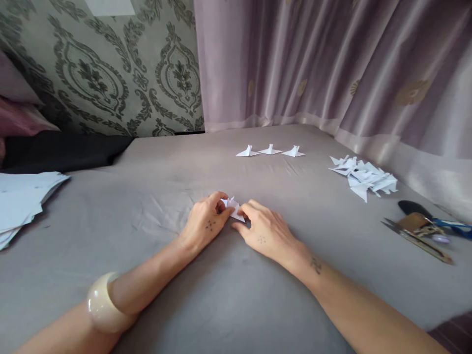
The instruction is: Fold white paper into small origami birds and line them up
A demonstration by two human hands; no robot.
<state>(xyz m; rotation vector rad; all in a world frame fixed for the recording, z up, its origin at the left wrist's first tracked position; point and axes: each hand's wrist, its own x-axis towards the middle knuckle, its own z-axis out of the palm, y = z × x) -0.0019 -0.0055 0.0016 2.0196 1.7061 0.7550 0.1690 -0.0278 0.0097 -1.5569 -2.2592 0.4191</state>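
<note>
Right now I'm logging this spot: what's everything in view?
Held paper: one, white, between hands
Folded papers: three, white, farther back
Folded pile: uncounted, white, right
Paper stack: uncounted, white, left
Small items: several, mixed, right
Black item: one, black, left
Pink fabric: uncounted, pink, left
Wall sheet: one, white, top left
Wallpaper: one, grey, behind
Curtain: uncounted, mauve, back right
Covered surface: one, grey, underneath
Dark fabric: uncounted, purplish, lower right
Bangle: one, cream, left forearm
Left hand, right hand: two, bare, centre
</note>
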